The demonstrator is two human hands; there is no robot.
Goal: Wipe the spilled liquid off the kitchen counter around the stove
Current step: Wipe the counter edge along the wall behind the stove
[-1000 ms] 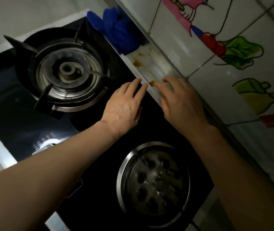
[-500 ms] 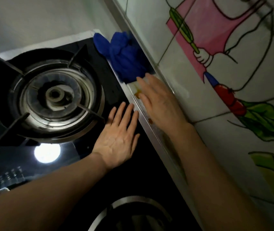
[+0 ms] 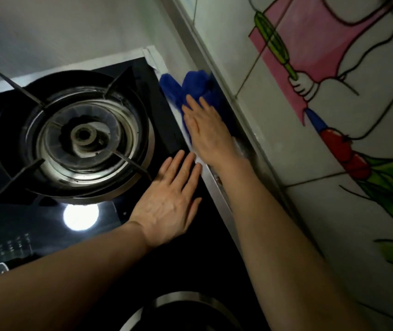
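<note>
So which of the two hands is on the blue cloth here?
The right hand, reaching along the counter strip by the tiled wall, fingers on the blue cloth. The left hand lies flat on the black stove glass.

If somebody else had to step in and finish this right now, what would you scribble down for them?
Right hand: flat, fingers straight, laid on the crumpled blue cloth; not yet gripping it.
Left hand: open, palm down on the black glass stove top, beside the gas burner with its metal pan support.
The cloth lies on the narrow white counter strip between the stove's edge and the painted wall tiles.
Done: cloth reached. No wiping visible yet.
Left: take hold of the cloth and wipe along the strip. A small brownish spot shows by the right forearm; much of the strip is hidden under the arm.
</note>
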